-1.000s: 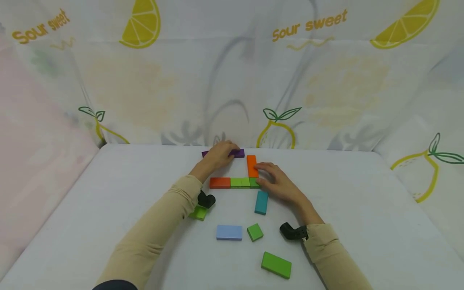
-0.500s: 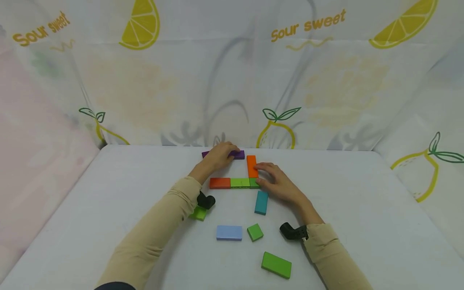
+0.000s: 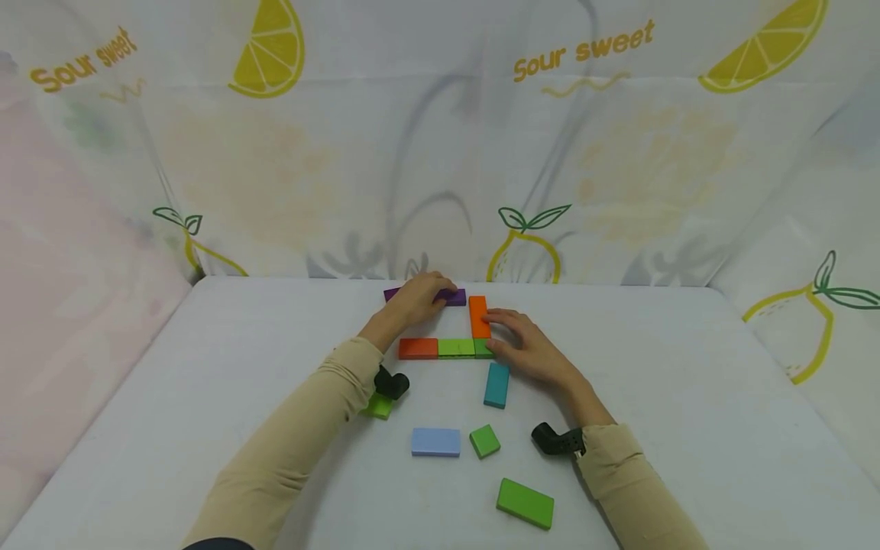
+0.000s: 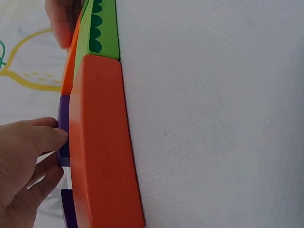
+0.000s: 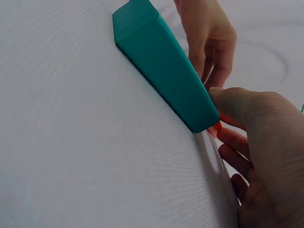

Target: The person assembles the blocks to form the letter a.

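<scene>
At the far side of the table, my left hand [image 3: 411,302] pinches a purple block [image 3: 455,297] between thumb and fingers. In the left wrist view a second purple piece [image 4: 69,209] shows just beyond the hand. My right hand [image 3: 535,353] has loosely bent fingers; its fingertips are at the right side of an upright-lying orange block [image 3: 478,316]. Its thumb is by a green block [image 3: 483,348], which ends a row with a light green block [image 3: 456,348] and a red-orange block [image 3: 418,349]. A teal block [image 3: 496,385] lies just in front of the right hand.
Nearer the person lie a light blue block [image 3: 436,442], a small green block [image 3: 484,441] and a larger green block [image 3: 525,503]. Another green block [image 3: 380,406] is partly hidden under the left forearm. A lemon-printed cloth [image 3: 440,153] hangs behind the white table [image 3: 653,367].
Almost nothing moves: both hands stay at the same blocks, and the whole view shifts down very slightly.
</scene>
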Motion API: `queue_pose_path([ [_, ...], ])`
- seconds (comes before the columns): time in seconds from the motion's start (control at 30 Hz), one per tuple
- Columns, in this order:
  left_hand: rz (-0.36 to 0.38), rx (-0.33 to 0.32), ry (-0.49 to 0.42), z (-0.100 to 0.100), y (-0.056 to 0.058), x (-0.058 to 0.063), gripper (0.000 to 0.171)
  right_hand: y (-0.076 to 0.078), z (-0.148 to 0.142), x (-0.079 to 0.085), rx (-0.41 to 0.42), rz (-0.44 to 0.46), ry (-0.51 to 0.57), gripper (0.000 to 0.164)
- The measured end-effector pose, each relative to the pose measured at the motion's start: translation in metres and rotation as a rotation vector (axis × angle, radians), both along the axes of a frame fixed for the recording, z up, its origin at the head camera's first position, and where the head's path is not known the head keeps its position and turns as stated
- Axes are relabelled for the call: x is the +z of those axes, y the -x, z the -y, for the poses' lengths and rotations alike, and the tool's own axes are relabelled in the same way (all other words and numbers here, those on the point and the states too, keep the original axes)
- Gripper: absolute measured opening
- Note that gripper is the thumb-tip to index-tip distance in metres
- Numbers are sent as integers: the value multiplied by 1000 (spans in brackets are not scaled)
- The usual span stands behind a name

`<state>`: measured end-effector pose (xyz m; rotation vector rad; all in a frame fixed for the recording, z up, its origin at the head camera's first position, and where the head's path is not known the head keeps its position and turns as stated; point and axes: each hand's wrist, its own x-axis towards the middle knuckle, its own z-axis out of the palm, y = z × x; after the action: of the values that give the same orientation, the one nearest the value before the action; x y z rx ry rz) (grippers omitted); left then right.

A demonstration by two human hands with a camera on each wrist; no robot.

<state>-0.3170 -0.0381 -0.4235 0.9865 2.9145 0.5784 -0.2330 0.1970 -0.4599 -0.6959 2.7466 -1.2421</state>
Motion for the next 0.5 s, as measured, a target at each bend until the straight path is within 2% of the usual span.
queue_pose_path([
  [0.5, -15, -19, 1, -1, -1, 1, 29, -1, 0, 1, -4, 18, 2, 44],
])
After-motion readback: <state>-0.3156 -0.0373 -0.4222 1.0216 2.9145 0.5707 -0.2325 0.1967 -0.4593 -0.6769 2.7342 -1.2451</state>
